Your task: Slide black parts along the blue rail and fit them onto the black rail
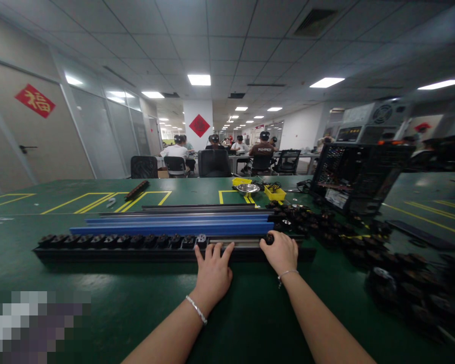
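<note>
A long black rail (109, 254) lies across the green table, with a row of several small black round parts (136, 241) along its left and middle stretch. My left hand (212, 270) rests on the rail with fingers spread, its outer fingertip beside the last part (201, 239) of the row. Farther right, my right hand (282, 253) has its thumb and index finger closed on a small black part (269, 238) at the rail. Between my hands a bare metallic strip of the rail shows. Blue rails (167, 227) lie just behind it.
A pile of black parts (382, 253) covers the right side of the green table (98, 303). Behind are a metal bowl (247, 188), a yellow tray (275, 193), an open computer case (358, 174) and a brown strip (137, 190). People sit at far desks.
</note>
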Action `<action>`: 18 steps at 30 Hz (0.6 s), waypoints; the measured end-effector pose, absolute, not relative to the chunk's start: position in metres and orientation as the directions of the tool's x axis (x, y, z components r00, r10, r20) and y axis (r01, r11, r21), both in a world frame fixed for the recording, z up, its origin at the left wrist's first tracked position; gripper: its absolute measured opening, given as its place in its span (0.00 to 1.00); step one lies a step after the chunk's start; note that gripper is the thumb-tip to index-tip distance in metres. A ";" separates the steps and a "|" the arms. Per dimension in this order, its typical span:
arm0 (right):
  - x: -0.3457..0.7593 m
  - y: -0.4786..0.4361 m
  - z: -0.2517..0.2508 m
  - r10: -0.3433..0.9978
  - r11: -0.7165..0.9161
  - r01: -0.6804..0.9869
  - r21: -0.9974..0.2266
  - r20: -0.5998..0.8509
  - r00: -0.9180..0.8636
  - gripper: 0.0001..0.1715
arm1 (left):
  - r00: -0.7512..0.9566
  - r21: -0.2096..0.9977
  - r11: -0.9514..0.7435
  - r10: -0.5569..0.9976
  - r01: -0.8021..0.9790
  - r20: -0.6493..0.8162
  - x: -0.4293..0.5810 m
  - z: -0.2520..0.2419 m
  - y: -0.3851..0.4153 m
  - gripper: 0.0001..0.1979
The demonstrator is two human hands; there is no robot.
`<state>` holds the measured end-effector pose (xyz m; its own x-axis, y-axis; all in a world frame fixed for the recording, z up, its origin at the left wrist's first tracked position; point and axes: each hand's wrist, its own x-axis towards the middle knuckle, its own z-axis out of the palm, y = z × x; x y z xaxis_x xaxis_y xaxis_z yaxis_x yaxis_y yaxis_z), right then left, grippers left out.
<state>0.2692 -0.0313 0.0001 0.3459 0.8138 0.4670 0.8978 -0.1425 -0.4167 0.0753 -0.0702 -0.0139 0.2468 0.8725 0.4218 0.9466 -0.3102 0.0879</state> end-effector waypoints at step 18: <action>0.274 -0.031 0.003 0.828 -0.160 0.896 -0.413 0.438 0.350 0.20 | 0.259 0.075 -0.320 0.866 0.944 0.429 0.074 -0.016 -0.069 0.31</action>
<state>0.2737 -0.0307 0.0028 0.3499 0.8278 0.4385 0.8964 -0.1599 -0.4134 0.0739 -0.0688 -0.0159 0.2591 0.8656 0.4285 0.9444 -0.3200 0.0754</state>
